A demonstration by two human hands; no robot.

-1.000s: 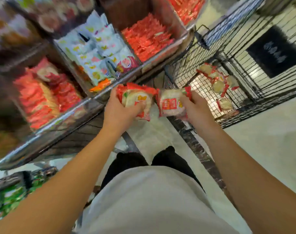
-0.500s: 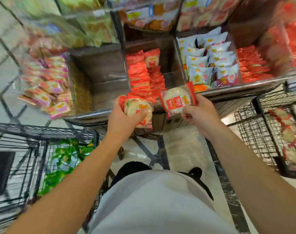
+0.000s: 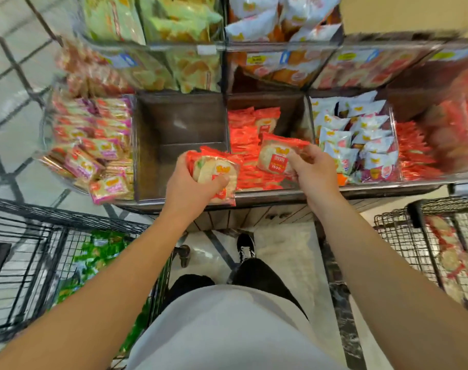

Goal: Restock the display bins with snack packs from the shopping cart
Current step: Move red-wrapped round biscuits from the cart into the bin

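Observation:
My left hand [image 3: 191, 186] grips a small stack of red-edged snack packs [image 3: 217, 170] with a pale round cake inside, at the front rim of the display. My right hand [image 3: 311, 166] pinches a single snack pack [image 3: 274, 156] of the same kind, tilted over the bin of red packs [image 3: 245, 145]. To the left of that bin is a dark bin [image 3: 179, 137] with nothing visible inside. The shopping cart [image 3: 398, 231] at the right holds more of these red packs [image 3: 450, 257].
A bin of pink and orange packs [image 3: 94, 145] lies left, a bin of white packs [image 3: 358, 140] right, more red packs [image 3: 420, 153] far right. Upper bins hold green [image 3: 179, 25] and white-orange bags [image 3: 278, 28]. A second cart [image 3: 67, 263] with green packs stands at my left.
I have turned from the right-hand cart to face the display. Both hands carried their packs forward and now hover over the bins, the right one over the red packs.

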